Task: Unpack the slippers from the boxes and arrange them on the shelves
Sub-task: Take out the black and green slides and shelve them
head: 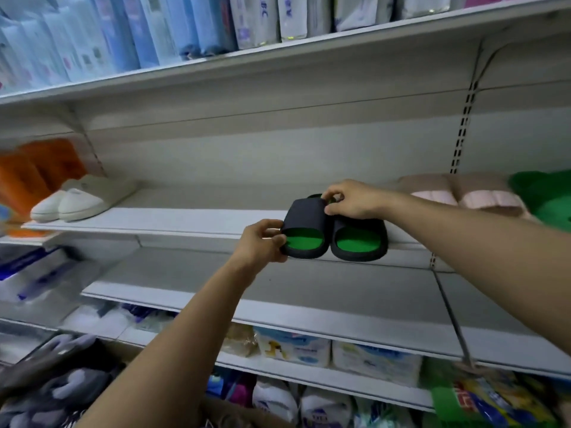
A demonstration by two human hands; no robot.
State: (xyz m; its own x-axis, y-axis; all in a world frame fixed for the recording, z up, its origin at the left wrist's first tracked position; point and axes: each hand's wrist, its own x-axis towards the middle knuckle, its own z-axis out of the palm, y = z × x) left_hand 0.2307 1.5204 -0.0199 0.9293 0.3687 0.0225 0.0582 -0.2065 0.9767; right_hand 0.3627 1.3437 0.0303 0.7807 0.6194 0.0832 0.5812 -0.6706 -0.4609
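At the front edge of the middle shelf (173, 222) a pair of black slides with green insoles sits side by side, toes pointing out toward the person. The left slipper (304, 231) is tilted, its toe end hanging past the shelf lip, and the left hand (261, 242) pinches that toe end, thumb on top and fingers curled under the sole. The right slipper (360, 239) lies flatter on the shelf just beside it, the two touching along their inner sides. The right hand (350, 199) reaches over from the right and is closed around the back of the pair, its fingertips pressed on the top strap of the left slipper where the two heels meet; whether it also grips the right slipper cannot be told, since the hand covers that spot. The heels of both slides are hidden behind the straps and the right hand.

Further left on the same shelf stand white slippers (72, 203), well apart from the black pair, with orange ones (37, 171) behind them, blurred. To the right lie pink slippers (466, 196) and something fuzzy and green (543, 199), cut off by the edge. The shelf below (278, 291) is bare where it shows. Packets on the top shelf and the lowest ones are too blurred to read, as are the grey shapes at the bottom left
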